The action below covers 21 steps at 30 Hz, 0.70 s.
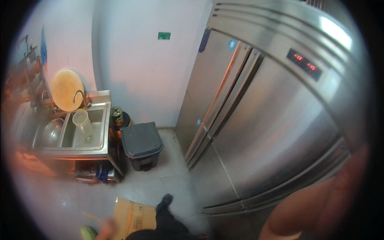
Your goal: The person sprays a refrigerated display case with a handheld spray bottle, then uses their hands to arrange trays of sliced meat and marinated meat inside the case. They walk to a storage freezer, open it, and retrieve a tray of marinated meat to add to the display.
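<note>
My left hand (108, 226), blurred, is low in the view, between a green-skinned vegetable or melon (88, 232) and the left edge of a flat brown cardboard piece or box (132, 217). Whether its fingers hold anything cannot be told. A bare right arm is bent close to the camera at the lower right and fades into the dark rim; my right hand cannot be made out. In front of that arm stand the steel doors of a large upright refrigerator (270, 120), all closed, with a lit red display (304, 64) above them.
A steel double sink (103, 144) at the left holds a clear plastic jug (82, 121) and a metal bowl (54, 132); a round board (67, 90) leans behind. A lidded dark bin (141, 139) and a tin (117, 115) stand beside it. My dark-shod foot (166, 200) is on the floor.
</note>
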Tool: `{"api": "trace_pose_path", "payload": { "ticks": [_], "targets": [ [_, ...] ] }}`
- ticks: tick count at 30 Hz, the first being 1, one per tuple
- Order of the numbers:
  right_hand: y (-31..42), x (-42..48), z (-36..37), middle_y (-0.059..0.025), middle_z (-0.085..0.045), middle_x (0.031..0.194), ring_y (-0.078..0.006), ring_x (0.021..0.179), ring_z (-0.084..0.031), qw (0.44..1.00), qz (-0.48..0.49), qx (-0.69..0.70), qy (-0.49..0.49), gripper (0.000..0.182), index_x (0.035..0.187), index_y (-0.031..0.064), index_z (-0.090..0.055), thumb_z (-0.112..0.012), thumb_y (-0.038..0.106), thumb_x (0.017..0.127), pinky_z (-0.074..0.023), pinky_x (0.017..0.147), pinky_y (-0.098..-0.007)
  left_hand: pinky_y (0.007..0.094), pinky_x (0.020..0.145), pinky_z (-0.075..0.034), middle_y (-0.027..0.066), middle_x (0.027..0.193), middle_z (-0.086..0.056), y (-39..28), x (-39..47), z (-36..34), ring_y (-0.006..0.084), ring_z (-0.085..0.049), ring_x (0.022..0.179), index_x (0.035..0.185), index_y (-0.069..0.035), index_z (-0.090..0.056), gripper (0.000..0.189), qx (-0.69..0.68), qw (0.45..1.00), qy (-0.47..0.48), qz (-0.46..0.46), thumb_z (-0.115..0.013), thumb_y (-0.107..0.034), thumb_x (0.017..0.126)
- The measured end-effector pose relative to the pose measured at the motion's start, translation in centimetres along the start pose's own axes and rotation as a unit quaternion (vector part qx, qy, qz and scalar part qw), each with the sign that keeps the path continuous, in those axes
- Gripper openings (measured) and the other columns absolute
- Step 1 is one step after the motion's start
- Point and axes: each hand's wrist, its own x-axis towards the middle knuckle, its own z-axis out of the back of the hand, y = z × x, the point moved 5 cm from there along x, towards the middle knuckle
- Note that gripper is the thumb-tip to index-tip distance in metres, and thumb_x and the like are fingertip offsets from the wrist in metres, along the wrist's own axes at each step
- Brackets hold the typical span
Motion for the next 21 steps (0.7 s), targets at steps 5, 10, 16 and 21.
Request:
{"api": "trace_pose_path", "payload": {
  "ticks": [5, 10, 16, 21],
  "targets": [
    [-11.1, 1.0, -6.8, -0.0204, -0.055, 0.133, -0.0244, 0.117, -0.055, 0.997, -0.068, -0.012, -0.044, 0.067, 0.145, 0.0031, -0.032, -0.065, 0.018, 0.088, -0.0422, 0.084, -0.0305, 0.0389, 0.078, -0.053, 0.0181, 0.100, -0.064, -13.6, 15.7, 3.8, 0.0308, -0.065, 0.088, 0.106, -0.001, -0.064, 0.033, -0.034, 0.991, -0.103, -0.075, -0.073, -0.012, 0.076],
    [-17.7, 7.1, -12.8, -0.0212, -0.054, 0.133, -0.0250, 0.118, -0.055, 0.992, -0.091, -0.078, -0.045, 0.071, 0.146, 0.0031, -0.031, -0.067, 0.019, 0.087, -0.0416, 0.084, -0.0305, 0.0412, 0.088, -0.049, 0.0175, 0.102, -0.064, -39.1, 32.8, 12.1, 0.0355, -0.060, 0.100, 0.103, 0.000, -0.063, 0.031, 0.046, 0.895, -0.112, -0.430, -0.071, -0.009, 0.074],
    [-21.9, 11.5, -15.1, -0.0222, -0.054, 0.134, -0.0256, 0.119, -0.054, 0.977, -0.107, -0.182, -0.041, 0.074, 0.146, 0.0032, -0.028, -0.068, 0.020, 0.086, -0.0408, 0.083, -0.0305, 0.0424, 0.100, -0.044, 0.0190, 0.125, -0.057, -64.5, 44.4, 14.1, 0.0370, -0.052, 0.118, 0.122, -0.002, -0.056, 0.047, 0.043, 0.802, -0.035, -0.595, -0.070, -0.013, 0.079],
    [-22.9, 12.9, -17.2, -0.0230, -0.053, 0.134, -0.0261, 0.119, -0.053, 0.949, -0.178, -0.248, -0.082, 0.078, 0.147, 0.0033, -0.027, -0.070, 0.020, 0.085, -0.0402, 0.083, -0.0305, 0.0425, 0.112, -0.031, 0.0265, 0.139, -0.043, -78.2, 52.6, 11.7, 0.0386, -0.039, 0.132, 0.137, 0.006, -0.037, 0.071, -0.038, 0.794, -0.035, -0.606, -0.069, -0.015, 0.078]
  ]
}}
